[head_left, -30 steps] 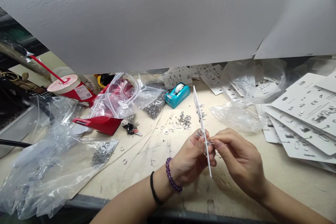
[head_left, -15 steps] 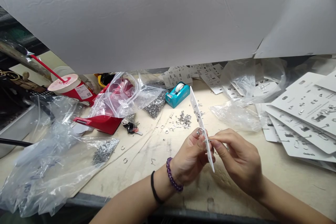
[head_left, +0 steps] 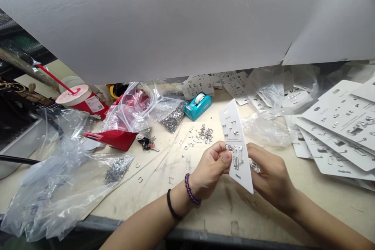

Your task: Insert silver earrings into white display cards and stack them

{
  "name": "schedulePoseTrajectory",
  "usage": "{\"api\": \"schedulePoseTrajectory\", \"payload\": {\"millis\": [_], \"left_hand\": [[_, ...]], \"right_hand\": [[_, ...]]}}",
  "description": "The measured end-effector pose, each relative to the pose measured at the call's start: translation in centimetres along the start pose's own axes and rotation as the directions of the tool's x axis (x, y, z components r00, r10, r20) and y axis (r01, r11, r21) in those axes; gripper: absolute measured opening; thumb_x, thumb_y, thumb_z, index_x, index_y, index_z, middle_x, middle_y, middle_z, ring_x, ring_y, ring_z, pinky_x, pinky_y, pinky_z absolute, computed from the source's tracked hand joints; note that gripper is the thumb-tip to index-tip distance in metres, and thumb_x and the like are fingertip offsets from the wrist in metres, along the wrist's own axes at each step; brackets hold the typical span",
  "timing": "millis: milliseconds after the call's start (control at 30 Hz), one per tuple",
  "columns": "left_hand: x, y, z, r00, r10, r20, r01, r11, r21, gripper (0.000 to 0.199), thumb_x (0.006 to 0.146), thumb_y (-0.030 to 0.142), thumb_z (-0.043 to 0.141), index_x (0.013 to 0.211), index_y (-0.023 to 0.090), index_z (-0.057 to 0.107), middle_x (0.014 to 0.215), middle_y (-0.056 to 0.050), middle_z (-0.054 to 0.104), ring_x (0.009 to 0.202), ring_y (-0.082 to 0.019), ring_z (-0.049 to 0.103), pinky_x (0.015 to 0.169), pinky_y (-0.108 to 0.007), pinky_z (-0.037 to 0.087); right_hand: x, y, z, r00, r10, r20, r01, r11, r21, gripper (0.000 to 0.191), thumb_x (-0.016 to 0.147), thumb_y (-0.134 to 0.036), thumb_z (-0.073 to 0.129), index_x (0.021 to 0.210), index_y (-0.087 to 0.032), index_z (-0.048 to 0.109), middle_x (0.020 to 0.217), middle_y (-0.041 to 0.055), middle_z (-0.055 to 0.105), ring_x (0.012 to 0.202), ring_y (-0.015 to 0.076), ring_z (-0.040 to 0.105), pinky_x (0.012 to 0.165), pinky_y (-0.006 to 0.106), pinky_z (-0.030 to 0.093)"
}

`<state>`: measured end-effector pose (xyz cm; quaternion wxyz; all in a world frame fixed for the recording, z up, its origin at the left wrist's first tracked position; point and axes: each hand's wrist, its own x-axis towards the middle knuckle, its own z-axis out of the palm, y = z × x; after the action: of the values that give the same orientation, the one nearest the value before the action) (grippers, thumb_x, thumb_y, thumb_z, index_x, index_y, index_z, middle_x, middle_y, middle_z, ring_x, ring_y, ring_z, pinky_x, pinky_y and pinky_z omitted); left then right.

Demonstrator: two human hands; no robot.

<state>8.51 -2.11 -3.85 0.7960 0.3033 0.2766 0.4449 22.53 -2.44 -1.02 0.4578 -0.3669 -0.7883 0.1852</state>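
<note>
My left hand (head_left: 215, 166) grips a white earring card (head_left: 236, 140) by its left edge, with the thumb pressed on the front near a ring. The card stands upright and turned partly toward me. It bears rows of small silver studs, hoops and oblong earrings. My right hand (head_left: 272, 177) is curled behind the card's right side, its fingertips hidden by the card. Small shiny silver bits (head_left: 254, 166) show between that hand and the card; I cannot tell exactly what they are. A pile of small silver pieces (head_left: 205, 134) lies on the table beyond my left hand.
Filled earring cards (head_left: 340, 125) are stacked at right beside a clear plastic bag (head_left: 266, 129). A teal tape dispenser (head_left: 198, 106) stands at the back. To the left are a red scoop (head_left: 114, 139), a bag of silver parts (head_left: 118, 168) and a red cup (head_left: 88, 103).
The card has turned from nearly edge-on to showing its front to me. My right hand's fingertips have moved from the card's edge area to behind it.
</note>
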Motion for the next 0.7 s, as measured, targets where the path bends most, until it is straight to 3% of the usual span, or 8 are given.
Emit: {"api": "schedulePoseTrajectory", "payload": {"millis": [133, 300, 367, 467, 533, 600, 633, 700], "left_hand": [[0.2, 0.0, -0.2, 1.000, -0.026, -0.015, 0.026, 0.998, 0.054, 0.033, 0.072, 0.039, 0.068, 0.083, 0.014, 0.051, 0.064, 0.002, 0.050, 0.052, -0.006, 0.048, 0.052, -0.017, 0.043], [0.4, 1.1, -0.2, 1.000, -0.030, -0.009, 0.031, 0.983, 0.182, 0.048, 0.073, 0.043, 0.066, 0.107, 0.017, 0.044, 0.071, 0.001, 0.053, 0.055, -0.009, 0.051, 0.055, -0.022, 0.045], [0.5, 1.6, -0.2, 0.988, 0.094, -0.124, -0.052, 0.950, 0.308, 0.053, 0.075, 0.043, 0.063, 0.115, 0.019, 0.038, 0.086, -0.003, 0.055, 0.067, -0.013, 0.055, 0.059, -0.025, 0.046], [0.4, 2.0, -0.2, 0.908, 0.342, -0.243, -0.175, 0.835, 0.522, 0.050, 0.082, 0.039, 0.055, 0.124, 0.022, 0.034, 0.122, -0.010, 0.044, 0.102, -0.018, 0.050, 0.082, -0.029, 0.044], [0.2, 2.0, -0.1, 0.883, 0.420, -0.211, -0.207, 0.750, 0.628, 0.048, 0.085, 0.035, 0.050, 0.129, 0.025, 0.035, 0.138, -0.008, 0.031, 0.121, -0.018, 0.036, 0.098, -0.030, 0.032], [0.0, 2.0, -0.1, 0.885, 0.438, -0.156, -0.224, 0.696, 0.682, 0.045, 0.087, 0.033, 0.048, 0.131, 0.027, 0.037, 0.144, -0.003, 0.025, 0.130, -0.017, 0.023, 0.105, -0.030, 0.021], [-0.1, 2.1, 0.0, 0.894, 0.429, -0.128, -0.231, 0.687, 0.689, 0.043, 0.087, 0.033, 0.047, 0.130, 0.027, 0.040, 0.143, -0.003, 0.028, 0.131, -0.017, 0.021, 0.106, -0.029, 0.017], [-0.1, 2.1, 0.1, 0.936, 0.344, -0.080, -0.214, 0.732, 0.646, 0.038, 0.087, 0.035, 0.047, 0.122, 0.023, 0.050, 0.131, -0.006, 0.045, 0.126, -0.019, 0.031, 0.105, -0.030, 0.019]], "right_hand": [[-0.2, 0.5, -0.1, 0.999, 0.015, 0.032, -0.014, 0.999, -0.034, 0.011, 0.083, -0.011, 0.048, 0.077, -0.015, 0.056, 0.066, 0.0028, 0.057, 0.057, 0.0110, 0.054, 0.051, 0.022, 0.044], [0.2, 0.2, -0.9, 0.994, 0.097, 0.049, -0.098, 0.995, 0.010, 0.012, 0.084, -0.013, 0.049, 0.074, -0.017, 0.056, 0.066, 0.0013, 0.058, 0.060, 0.0109, 0.056, 0.055, 0.022, 0.046], [0.4, 0.1, -1.4, 0.991, 0.129, 0.025, -0.130, 0.991, 0.041, 0.012, 0.083, -0.014, 0.050, 0.073, -0.018, 0.056, 0.066, 0.0006, 0.058, 0.058, 0.0106, 0.055, 0.054, 0.022, 0.045], [0.5, 0.0, -1.8, 0.988, 0.152, -0.008, -0.151, 0.985, 0.084, 0.010, 0.083, -0.016, 0.051, 0.075, -0.018, 0.056, 0.065, 0.0004, 0.058, 0.056, 0.0111, 0.053, 0.049, 0.022, 0.044], [0.5, -0.1, -1.8, 0.985, 0.174, 0.006, -0.174, 0.979, 0.104, 0.011, 0.084, -0.016, 0.050, 0.074, -0.018, 0.056, 0.066, 0.0007, 0.058, 0.057, 0.0111, 0.054, 0.051, 0.022, 0.045], [0.5, -0.3, -1.7, 0.979, 0.201, 0.033, -0.204, 0.973, 0.107, 0.013, 0.084, -0.016, 0.049, 0.072, -0.017, 0.055, 0.066, 0.0004, 0.058, 0.059, 0.0103, 0.055, 0.054, 0.022, 0.046], [0.4, -0.3, -1.5, 0.977, 0.211, 0.044, -0.214, 0.971, 0.106, 0.013, 0.084, -0.016, 0.050, 0.072, -0.017, 0.055, 0.067, 0.0002, 0.059, 0.060, 0.0099, 0.055, 0.055, 0.022, 0.046], [0.4, -0.5, -1.2, 0.976, 0.211, 0.049, -0.215, 0.972, 0.099, 0.012, 0.084, -0.015, 0.050, 0.073, -0.017, 0.056, 0.068, -0.0002, 0.059, 0.061, 0.0094, 0.056, 0.056, 0.020, 0.046]]}}
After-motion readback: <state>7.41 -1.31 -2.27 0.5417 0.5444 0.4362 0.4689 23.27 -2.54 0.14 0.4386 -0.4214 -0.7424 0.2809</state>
